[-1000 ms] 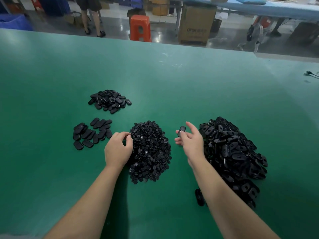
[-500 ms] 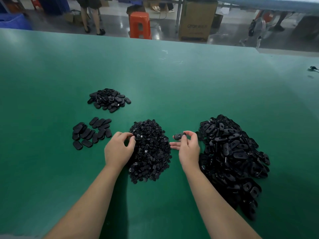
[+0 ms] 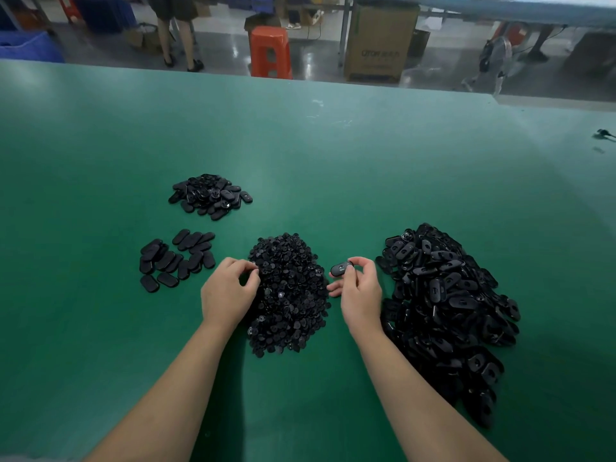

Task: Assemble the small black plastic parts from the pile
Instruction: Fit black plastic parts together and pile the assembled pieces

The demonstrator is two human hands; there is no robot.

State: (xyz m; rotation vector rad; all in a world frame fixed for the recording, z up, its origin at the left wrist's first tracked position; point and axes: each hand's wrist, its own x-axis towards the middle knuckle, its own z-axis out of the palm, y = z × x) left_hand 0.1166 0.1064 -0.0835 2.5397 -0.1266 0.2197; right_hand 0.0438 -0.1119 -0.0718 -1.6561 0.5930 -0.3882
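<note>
While right hand (image 3: 361,291) pinches oval part (image 3: 340,270) | left hand (image 3: 228,291) fingers curled in middle pile (image 3: 290,295), grip unclear

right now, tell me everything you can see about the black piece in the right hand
The oval black piece is a small, flat, rounded shell of what looks like smooth, slightly glossy plastic. The right hand pinches its right end between thumb and fingertips, holding it roughly level above the green table, its free end pointing left toward the middle pile of small parts. It touches nothing but the hand. Finer detail on its face is too small to tell.
</note>
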